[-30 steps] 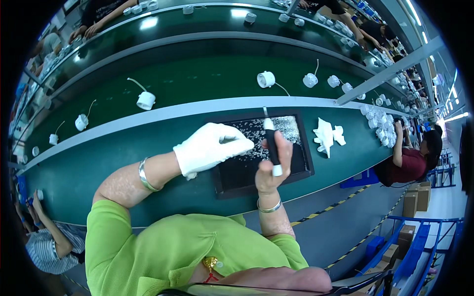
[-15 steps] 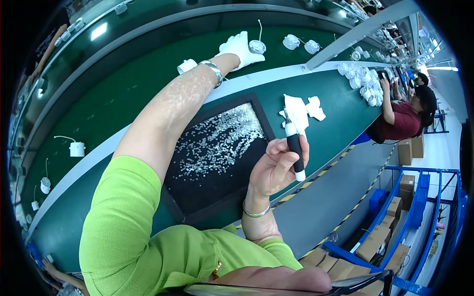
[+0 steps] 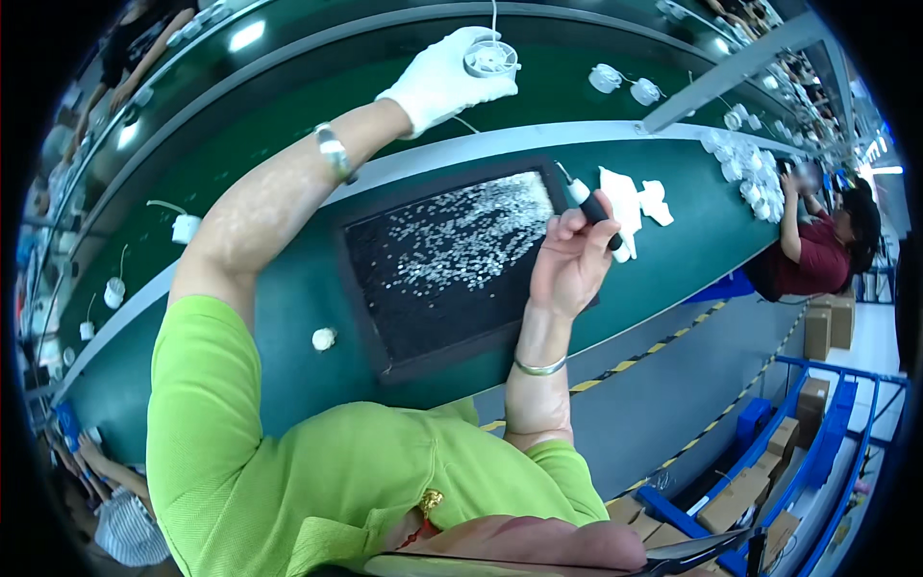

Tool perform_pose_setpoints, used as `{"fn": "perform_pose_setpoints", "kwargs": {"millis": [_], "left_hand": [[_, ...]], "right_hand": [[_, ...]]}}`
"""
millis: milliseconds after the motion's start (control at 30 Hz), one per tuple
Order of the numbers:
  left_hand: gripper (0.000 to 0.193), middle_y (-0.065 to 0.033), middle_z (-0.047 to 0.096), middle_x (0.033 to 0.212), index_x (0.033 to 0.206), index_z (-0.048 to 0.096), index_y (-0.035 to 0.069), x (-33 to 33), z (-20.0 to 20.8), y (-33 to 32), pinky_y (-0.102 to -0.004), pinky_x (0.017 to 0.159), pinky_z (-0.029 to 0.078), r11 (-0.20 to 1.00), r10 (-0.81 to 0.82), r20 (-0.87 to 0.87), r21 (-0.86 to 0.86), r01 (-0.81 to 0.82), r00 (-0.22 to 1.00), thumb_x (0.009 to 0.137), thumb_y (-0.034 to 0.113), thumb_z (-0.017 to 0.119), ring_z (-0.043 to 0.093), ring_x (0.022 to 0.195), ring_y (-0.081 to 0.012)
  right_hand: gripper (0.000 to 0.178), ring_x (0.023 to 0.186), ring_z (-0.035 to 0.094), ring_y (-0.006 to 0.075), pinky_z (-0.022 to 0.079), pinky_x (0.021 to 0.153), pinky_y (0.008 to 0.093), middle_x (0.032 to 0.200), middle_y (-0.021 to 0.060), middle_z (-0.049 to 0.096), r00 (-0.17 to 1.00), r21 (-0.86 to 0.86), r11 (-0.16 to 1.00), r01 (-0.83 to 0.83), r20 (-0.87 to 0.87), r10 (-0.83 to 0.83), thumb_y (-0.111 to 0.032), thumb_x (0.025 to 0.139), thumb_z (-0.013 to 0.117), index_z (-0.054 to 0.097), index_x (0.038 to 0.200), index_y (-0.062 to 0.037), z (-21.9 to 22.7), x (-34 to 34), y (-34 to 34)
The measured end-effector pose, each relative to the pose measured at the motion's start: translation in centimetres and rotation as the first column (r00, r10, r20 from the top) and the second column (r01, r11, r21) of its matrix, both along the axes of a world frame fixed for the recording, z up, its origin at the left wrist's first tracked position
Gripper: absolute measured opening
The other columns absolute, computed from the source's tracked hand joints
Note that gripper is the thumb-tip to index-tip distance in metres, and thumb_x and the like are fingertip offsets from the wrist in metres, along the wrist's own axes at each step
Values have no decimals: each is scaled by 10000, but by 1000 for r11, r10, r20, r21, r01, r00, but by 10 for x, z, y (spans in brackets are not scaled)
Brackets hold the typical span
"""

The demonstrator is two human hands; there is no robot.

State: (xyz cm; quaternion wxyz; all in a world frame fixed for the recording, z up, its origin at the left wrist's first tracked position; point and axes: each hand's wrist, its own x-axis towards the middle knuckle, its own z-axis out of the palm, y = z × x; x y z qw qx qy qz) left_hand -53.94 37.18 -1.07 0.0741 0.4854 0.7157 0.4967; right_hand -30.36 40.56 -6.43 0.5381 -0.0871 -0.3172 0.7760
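Observation:
My left hand, in a white glove, is closed around a round white plastic housing with a white wire, above the green conveyor belt. The housing's open face, with inner ribs, points up. In my bare right hand a black-and-white pen-shaped tool is gripped; its thin bent metal tip points up and left. Left of that hand lies a shallow black tray holding many small shiny clear pieces, densest toward its far right corner. The tool tip is near that corner.
White cloths lie right of the tray, and a small whitish round thing lies left of it. More housings sit along the belt. A metal post stands at the far right; beyond, a co-worker sits beside piled white parts.
My left hand has closed on the housing and moved it farther away. My right hand has turned, bringing the tool's tip toward the tray's far right corner. The view has shifted.

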Motion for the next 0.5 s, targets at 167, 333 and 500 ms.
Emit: {"fn": "perform_pose_setpoints", "kwargs": {"millis": [167,333,500], "left_hand": [[571,-81,598,1097,1215,522,38,22,13,-213,-267,858,480,987,153,133,25,-157,979,745,228,785,577,991,-140],[561,-77,574,1138,1254,482,33,84,-36,-353,-288,859,499,910,376,536,-59,-410,756,762,79,748,564,1023,-156],[593,-108,609,1122,1215,527,39,124,-68,-377,-314,913,461,906,420,364,-226,-359,831,703,177,794,590,1029,-199]], "right_hand": [[482,713,425,116,357,655,272,796,28,500,953,-33,952,-303,-10,303,-403,956,503,538,1162,31,-2,-11,-8],[463,862,518,159,419,741,292,1009,106,576,886,-12,887,-462,39,462,-377,967,486,561,1129,50,1,-21,-46],[412,1208,500,288,417,1057,382,1313,233,462,826,-29,826,-563,-31,563,-267,984,452,545,1135,104,5,-22,-69]]}}
